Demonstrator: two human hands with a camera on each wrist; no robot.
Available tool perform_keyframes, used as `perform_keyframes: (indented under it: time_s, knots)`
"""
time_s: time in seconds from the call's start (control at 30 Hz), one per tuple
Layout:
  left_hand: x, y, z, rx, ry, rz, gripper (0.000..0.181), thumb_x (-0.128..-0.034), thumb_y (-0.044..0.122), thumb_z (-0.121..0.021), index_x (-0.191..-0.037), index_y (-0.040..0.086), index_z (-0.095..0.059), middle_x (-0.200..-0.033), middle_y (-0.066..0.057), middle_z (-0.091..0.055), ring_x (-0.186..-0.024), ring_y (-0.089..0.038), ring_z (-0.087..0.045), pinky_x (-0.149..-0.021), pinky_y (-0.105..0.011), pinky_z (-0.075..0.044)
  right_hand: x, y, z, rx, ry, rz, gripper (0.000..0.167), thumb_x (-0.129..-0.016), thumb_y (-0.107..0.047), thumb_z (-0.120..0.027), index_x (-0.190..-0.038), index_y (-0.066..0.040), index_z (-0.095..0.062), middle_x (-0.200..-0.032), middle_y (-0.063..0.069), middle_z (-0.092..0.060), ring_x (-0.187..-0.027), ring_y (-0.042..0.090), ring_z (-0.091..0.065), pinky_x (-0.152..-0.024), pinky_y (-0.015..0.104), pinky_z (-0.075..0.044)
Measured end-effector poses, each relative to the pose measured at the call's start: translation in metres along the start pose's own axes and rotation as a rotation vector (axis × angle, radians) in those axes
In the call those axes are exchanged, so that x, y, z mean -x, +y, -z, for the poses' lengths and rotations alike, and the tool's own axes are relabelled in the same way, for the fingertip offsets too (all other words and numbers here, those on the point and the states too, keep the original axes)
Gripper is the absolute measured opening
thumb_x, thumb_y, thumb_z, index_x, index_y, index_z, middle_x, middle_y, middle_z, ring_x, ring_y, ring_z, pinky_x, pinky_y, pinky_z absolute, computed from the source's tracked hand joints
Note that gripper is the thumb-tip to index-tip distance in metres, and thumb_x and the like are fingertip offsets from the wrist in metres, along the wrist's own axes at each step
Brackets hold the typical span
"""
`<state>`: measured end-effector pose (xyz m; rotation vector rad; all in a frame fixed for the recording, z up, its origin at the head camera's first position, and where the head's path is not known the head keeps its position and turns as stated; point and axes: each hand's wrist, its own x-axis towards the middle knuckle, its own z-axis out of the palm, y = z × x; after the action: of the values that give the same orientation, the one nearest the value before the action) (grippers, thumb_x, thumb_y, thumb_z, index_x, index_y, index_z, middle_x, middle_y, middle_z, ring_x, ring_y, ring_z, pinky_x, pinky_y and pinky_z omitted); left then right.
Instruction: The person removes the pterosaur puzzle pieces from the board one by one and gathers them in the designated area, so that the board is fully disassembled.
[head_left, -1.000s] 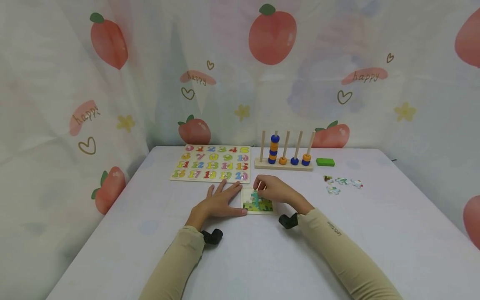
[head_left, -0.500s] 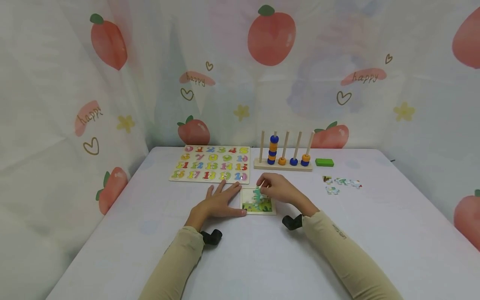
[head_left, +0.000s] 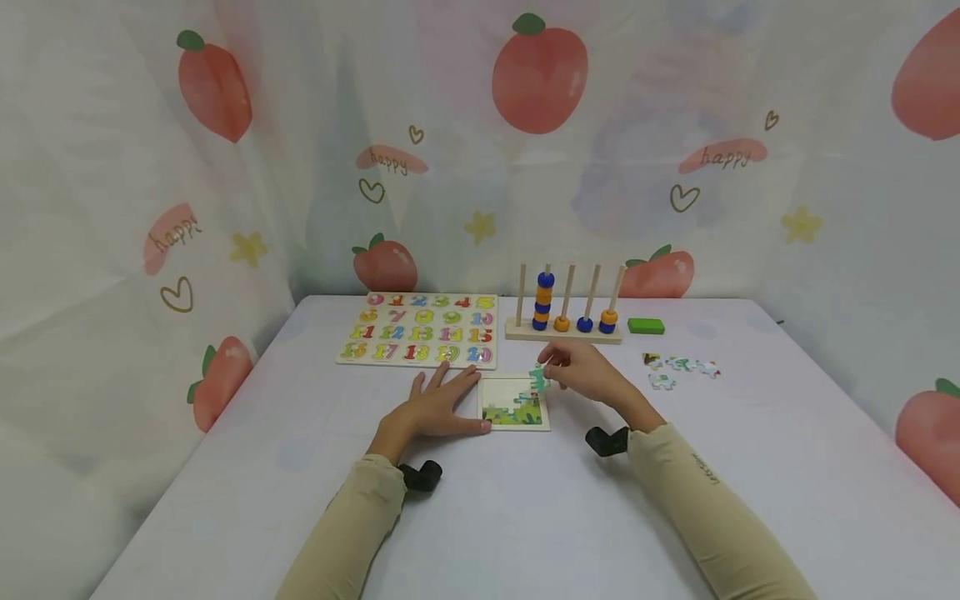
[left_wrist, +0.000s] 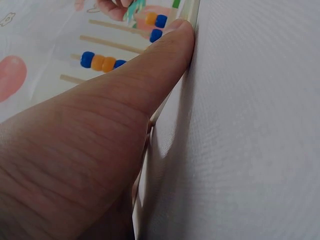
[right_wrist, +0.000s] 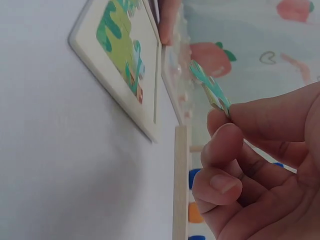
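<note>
A square puzzle board point(head_left: 514, 427) with a pale frame lies on the table; green pieces fill its lower part and the upper part is bare. My left hand point(head_left: 435, 408) rests with spread fingers, its thumb on the board's lower left corner and other fingers near its upper left. Thumb and index finger of my right hand point(head_left: 588, 372) pinch a teal puzzle piece point(head_left: 538, 379) above the board's upper right corner. In the right wrist view the piece point(right_wrist: 210, 86) is held clear of the board, seen nearly edge-on.
Several loose puzzle pieces point(head_left: 680, 364) lie to the right. Behind the board are a number board point(head_left: 405, 307) at left, a bead-peg rack point(head_left: 562, 335) and a green block point(head_left: 646, 326). A printed fabric backdrop point(head_left: 465, 100) surrounds the table point(head_left: 487, 517).
My right hand has lifted the teal puzzle piece and moved it right, from the middle of the board to above its upper right corner. My left hand has stayed in place.
</note>
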<state>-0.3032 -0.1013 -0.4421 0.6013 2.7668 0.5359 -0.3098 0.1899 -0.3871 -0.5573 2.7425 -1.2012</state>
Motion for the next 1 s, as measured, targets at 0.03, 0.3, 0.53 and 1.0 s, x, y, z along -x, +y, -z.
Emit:
perform_keyframes:
  time_s: [0.03, 0.3, 0.53, 1.0]
  knots:
    - [0.0, 0.0, 0.0, 0.001, 0.002, 0.0, 0.103, -0.0911, 0.072, -0.07, -0.173, 0.028, -0.026, -0.179, 0.009, -0.013, -0.164, -0.029, 0.008, -0.127, -0.058, 0.012, 0.001, 0.001, 0.002, -0.001, 0.002, -0.003, 0.019, -0.103, -0.006, -0.066, -0.12, 0.002, -0.069, -0.098, 0.011, -0.07, -0.073, 0.023, -0.061, -0.07, 0.035, -0.054]
    - [0.002, 0.0, 0.001, 0.026, 0.01, -0.017, 0.103, -0.0909, 0.073, -0.07, -0.172, 0.026, -0.028, -0.179, 0.007, -0.016, -0.165, -0.031, 0.006, -0.127, -0.06, 0.01, 0.01, 0.013, 0.02, -0.018, 0.053, -0.029, 0.022, -0.104, -0.007, -0.065, -0.122, 0.005, -0.067, -0.102, 0.014, -0.069, -0.076, 0.024, -0.061, -0.074, 0.041, -0.057]
    - [0.004, 0.001, 0.002, 0.013, 0.014, -0.011, 0.1, -0.0924, 0.07, -0.07, -0.172, 0.027, -0.029, -0.179, 0.009, -0.016, -0.165, -0.03, 0.006, -0.128, -0.059, 0.009, 0.017, 0.021, 0.037, -0.028, 0.089, -0.065, 0.023, -0.107, -0.008, -0.064, -0.125, 0.005, -0.066, -0.101, 0.015, -0.069, -0.08, 0.026, -0.061, -0.079, 0.044, -0.059]
    - [0.006, 0.001, 0.003, 0.024, 0.011, -0.004, 0.1, -0.0908, 0.071, -0.071, -0.172, 0.028, -0.03, -0.178, 0.01, -0.017, -0.165, -0.029, 0.006, -0.127, -0.06, 0.01, 0.039, 0.032, 0.072, -0.054, 0.171, -0.088, 0.026, -0.11, -0.009, -0.06, -0.129, 0.008, -0.063, -0.099, 0.017, -0.067, -0.082, 0.031, -0.059, -0.064, 0.029, -0.052]
